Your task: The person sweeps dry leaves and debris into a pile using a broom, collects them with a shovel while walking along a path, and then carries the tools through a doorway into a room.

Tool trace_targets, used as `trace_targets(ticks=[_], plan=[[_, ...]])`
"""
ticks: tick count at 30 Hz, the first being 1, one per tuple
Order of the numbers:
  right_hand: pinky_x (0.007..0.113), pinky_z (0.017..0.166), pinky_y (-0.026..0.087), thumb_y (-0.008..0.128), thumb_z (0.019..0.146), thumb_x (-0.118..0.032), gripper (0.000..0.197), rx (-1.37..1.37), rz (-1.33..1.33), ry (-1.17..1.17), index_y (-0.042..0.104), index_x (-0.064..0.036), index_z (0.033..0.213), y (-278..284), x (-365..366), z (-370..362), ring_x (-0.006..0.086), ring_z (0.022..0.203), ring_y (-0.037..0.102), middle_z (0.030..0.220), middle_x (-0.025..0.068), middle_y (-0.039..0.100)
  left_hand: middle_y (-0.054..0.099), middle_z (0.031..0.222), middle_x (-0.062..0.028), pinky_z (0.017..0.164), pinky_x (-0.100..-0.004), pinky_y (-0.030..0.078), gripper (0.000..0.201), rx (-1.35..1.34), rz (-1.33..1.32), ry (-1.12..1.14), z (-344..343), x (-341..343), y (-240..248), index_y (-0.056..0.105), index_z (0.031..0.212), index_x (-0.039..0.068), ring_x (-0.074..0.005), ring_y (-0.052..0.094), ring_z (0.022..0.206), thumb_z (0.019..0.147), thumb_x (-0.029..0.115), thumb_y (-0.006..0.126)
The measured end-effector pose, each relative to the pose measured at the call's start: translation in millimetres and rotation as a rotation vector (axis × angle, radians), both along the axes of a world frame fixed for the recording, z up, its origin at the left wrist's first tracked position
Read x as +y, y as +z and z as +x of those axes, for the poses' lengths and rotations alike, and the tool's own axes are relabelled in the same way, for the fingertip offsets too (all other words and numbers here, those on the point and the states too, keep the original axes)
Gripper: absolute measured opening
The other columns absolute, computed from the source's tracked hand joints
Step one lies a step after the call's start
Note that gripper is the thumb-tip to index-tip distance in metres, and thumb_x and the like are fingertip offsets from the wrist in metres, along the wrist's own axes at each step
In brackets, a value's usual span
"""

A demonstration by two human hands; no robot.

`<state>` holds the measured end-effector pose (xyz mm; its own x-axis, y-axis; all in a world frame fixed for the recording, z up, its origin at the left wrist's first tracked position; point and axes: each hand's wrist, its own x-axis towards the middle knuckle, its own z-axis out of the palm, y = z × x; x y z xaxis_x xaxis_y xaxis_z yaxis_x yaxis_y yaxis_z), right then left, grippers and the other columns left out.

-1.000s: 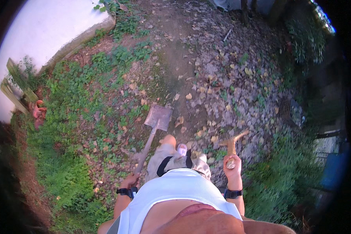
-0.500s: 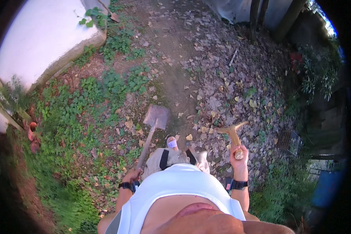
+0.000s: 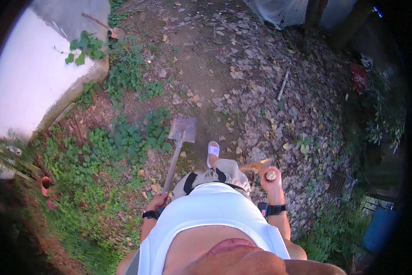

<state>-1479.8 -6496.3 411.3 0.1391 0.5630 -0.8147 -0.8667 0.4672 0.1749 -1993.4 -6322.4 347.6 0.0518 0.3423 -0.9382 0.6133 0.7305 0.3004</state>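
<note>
My left hand (image 3: 158, 200) is closed around the wooden handle of a shovel (image 3: 173, 167). The shovel's flat, squarish, rusty blade points ahead over the dirt path, left of my foot. In my closed right hand (image 3: 273, 184) is a forked piece of wood (image 3: 256, 165). Its pale cut end faces up out of my fist, while the branching end reaches forward and left, partly behind the hand. One foot in a white sandal (image 3: 212, 149) shows on the path between the two tools.
A white wall (image 3: 45, 78) with a climbing plant stands at the left. Green ground plants (image 3: 109, 151) grow below it, near a broken orange pipe (image 3: 46, 185). Dry leaves (image 3: 261, 105) cover the right side around a pale stick (image 3: 283, 85). Tree trunks (image 3: 313, 18) rise at the far right.
I have moved forward along the path, and the sandalled foot is farther out. The forked wood has tipped so its cut end faces up; my right hand is slightly lower and nearer my body.
</note>
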Motion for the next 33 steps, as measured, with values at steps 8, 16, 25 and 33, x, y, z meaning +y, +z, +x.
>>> trace_targets(ticks=[8,16,25,33], plan=[[0.025,0.062,0.053,0.053,0.081,-0.004,0.015,0.013,0.138,0.178,0.048,0.0044,0.091,34.7,308.0,136.2,0.0146,0.066,0.057,0.077,0.0072,0.053,0.055,0.062,-0.0008,0.044,-0.0299,0.041,0.032,-0.051,-0.069,0.227,126.4,231.9,22.6,0.056,0.076,0.009,-0.0151,0.052,0.050,0.092,0.036,0.056],[0.025,0.061,0.052,0.051,0.083,-0.004,0.014,-0.010,0.180,0.196,0.047,0.0025,0.094,47.9,625.6,247.7,0.0144,0.067,0.058,0.077,0.0059,0.051,0.053,0.057,-0.0020,0.042,-0.0318,0.036,0.036,0.132,0.109,-0.074,234.5,542.6,-0.2,0.058,0.075,0.010,-0.0135,0.048,0.047,0.091,0.043,0.055],[0.026,0.064,0.054,0.056,0.080,-0.005,0.015,0.136,0.224,0.028,0.046,0.0033,0.088,76.1,889.5,354.8,0.0150,0.067,0.058,0.078,0.0071,0.052,0.055,0.062,-0.0037,0.040,-0.0325,0.040,0.030,0.000,-0.053,0.087,356.3,873.5,34.9,0.052,0.083,0.008,-0.0172,0.050,0.045,0.093,0.036,0.055],[0.026,0.061,0.055,0.056,0.079,-0.006,0.009,-0.032,0.080,0.137,0.052,0.0023,0.081,27.5,1183.3,480.2,0.0179,0.065,0.060,0.072,0.0081,0.057,0.059,0.062,-0.0050,0.044,-0.0328,0.042,0.039,-0.052,0.002,0.115,467.4,1134.7,-27.5,0.057,0.077,0.007,-0.0171,0.053,0.048,0.093,0.043,0.053]])
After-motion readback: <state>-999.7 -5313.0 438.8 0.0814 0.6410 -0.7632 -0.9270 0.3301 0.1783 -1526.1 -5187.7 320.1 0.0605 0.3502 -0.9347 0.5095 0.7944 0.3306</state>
